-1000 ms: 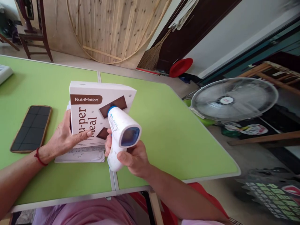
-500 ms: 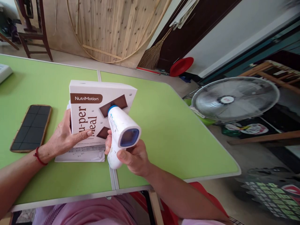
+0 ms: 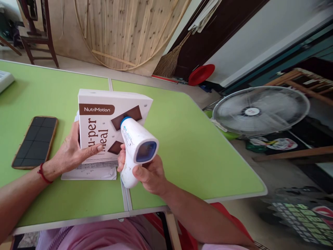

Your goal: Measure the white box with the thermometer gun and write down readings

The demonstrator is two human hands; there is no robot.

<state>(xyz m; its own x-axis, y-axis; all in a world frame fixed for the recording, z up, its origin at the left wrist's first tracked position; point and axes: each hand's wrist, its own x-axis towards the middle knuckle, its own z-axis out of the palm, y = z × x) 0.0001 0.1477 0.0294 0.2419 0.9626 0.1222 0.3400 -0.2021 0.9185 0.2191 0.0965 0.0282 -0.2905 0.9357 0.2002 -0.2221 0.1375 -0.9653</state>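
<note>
My left hand (image 3: 74, 151) grips the left side of a white box (image 3: 104, 100) with brown print, thumb across its front. The box stands tilted over the green folding table, its lettering turned sideways. In my right hand (image 3: 149, 175) is a white infrared thermometer (image 3: 136, 139), fingers wrapped round its handle. Its blue-ringed nose points at the front of the box, and its dark screen faces me. Whether nose and box touch, I cannot tell. Below the box lie white papers (image 3: 90, 174) with handwriting, partly hidden by it.
A smartphone (image 3: 36, 142) in a brown-edged case lies on the green table (image 3: 197, 146), left of my left hand. At the far left edge is a white device (image 3: 5, 81). A large round fan (image 3: 252, 111) stands beyond the table's right side, with a red basin (image 3: 201, 74) behind.
The thermometer and my right hand have shifted very slightly to the right. The box and my left hand are almost unmoved.
</note>
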